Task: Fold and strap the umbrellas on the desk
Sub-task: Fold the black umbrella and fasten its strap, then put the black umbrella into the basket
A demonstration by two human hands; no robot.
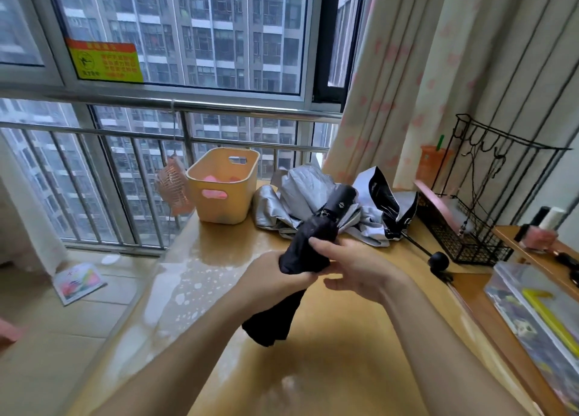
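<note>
A black folded umbrella point(313, 237) is held slanted above the wooden desk point(344, 337), its handle pointing away and its loose canopy hanging toward me. My left hand point(275, 277) grips the rolled canopy from the left. My right hand point(347, 262) holds it from the right, fingers laid over the cloth. Behind it, an unfolded silver umbrella point(300, 196) lies crumpled on the desk. A silver-and-black umbrella point(382, 205) lies beside that one, with its shaft and round black handle point(438, 260) reaching to the right.
A yellow plastic basket point(222, 186) stands at the desk's far left corner beside the window railing. A black wire rack point(470, 227) sits at the right, with bottles and a clear box point(539, 315) nearer me. Curtains hang behind.
</note>
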